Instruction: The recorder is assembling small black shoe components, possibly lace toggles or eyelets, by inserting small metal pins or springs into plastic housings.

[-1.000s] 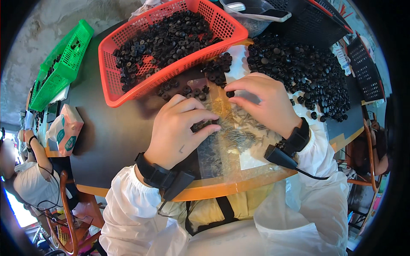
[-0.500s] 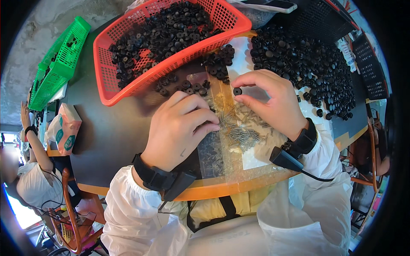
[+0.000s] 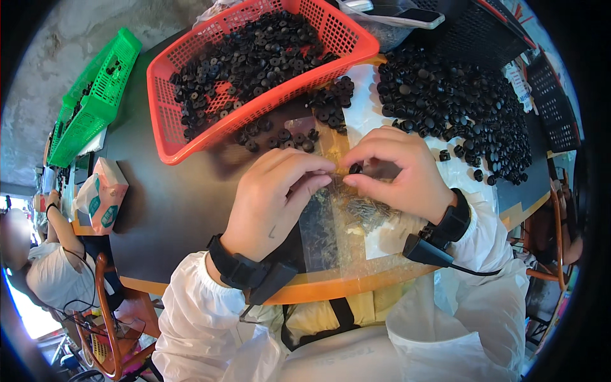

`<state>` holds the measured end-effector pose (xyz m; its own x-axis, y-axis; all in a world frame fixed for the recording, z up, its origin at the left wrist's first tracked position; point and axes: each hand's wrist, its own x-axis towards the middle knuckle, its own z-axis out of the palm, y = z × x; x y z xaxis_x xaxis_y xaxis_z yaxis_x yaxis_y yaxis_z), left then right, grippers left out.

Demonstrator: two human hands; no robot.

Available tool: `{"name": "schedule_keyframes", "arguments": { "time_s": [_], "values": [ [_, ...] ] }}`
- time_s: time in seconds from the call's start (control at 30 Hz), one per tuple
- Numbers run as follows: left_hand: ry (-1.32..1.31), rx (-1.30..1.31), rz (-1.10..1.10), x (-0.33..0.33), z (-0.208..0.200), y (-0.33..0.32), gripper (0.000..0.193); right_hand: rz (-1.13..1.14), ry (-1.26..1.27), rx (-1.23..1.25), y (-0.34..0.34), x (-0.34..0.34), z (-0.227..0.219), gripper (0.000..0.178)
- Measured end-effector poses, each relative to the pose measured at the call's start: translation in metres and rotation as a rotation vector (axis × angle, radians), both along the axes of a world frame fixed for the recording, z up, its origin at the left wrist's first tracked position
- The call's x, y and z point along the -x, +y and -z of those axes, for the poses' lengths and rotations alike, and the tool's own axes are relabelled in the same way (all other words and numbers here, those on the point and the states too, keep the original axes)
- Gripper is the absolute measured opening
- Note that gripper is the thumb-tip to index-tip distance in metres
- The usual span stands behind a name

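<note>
Between the thumb and index finger of my right hand (image 3: 410, 175) is a small round black plastic knob (image 3: 356, 169). My left hand (image 3: 264, 197) is closed in a pinch just to the left of it, fingertips nearly meeting the right hand's; whatever it grips is too small to make out. Below the right hand, loose metal screws (image 3: 369, 215) lie on a clear plastic sheet (image 3: 321, 239). Past my fingers sit small groups of black knobs (image 3: 331, 105). A large heap of black round-topped pieces (image 3: 458, 95) covers white paper at the right.
A red basket (image 3: 275, 102) full of black knobs stands at the back. To the left are a tissue box (image 3: 111, 197), a green basket (image 3: 95, 111) and a seated person (image 3: 60, 277). A phone (image 3: 407, 17) and a black basket (image 3: 552, 105) are at the far right.
My two hands have come closer together. The right hand lowered the knob towards me, and the left fingertips rose slightly towards it. The person at left has lowered an arm.
</note>
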<state>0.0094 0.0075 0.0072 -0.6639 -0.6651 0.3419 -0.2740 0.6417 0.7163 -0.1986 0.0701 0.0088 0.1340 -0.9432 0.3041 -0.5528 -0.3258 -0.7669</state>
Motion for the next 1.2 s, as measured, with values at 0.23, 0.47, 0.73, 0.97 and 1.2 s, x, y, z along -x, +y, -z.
{"name": "schedule_keyframes", "arguments": {
  "time_s": [0.23, 0.47, 0.73, 0.97, 1.2],
  "values": [
    [0.016, -0.085, -0.007, 0.002, -0.001, 0.006, 0.023, 0.003, 0.045, 0.069, 0.002, -0.002, 0.005, 0.013],
    [0.069, -0.352, 0.02, 0.0, 0.0, 0.007, 0.025, 0.042, 0.118, 0.151, 0.003, -0.002, 0.002, 0.012],
    [0.137, -0.637, 0.072, -0.002, 0.005, 0.004, 0.027, 0.027, 0.315, 0.372, 0.005, 0.0, -0.003, 0.021],
    [0.169, -0.633, 0.041, -0.002, 0.003, 0.001, 0.023, 0.095, 0.314, 0.277, 0.004, -0.002, 0.0, 0.024],
    [0.229, -0.751, -0.019, -0.001, -0.005, 0.007, 0.019, 0.064, -0.182, -0.116, 0.006, -0.001, -0.001, 0.026]
  ]
}}
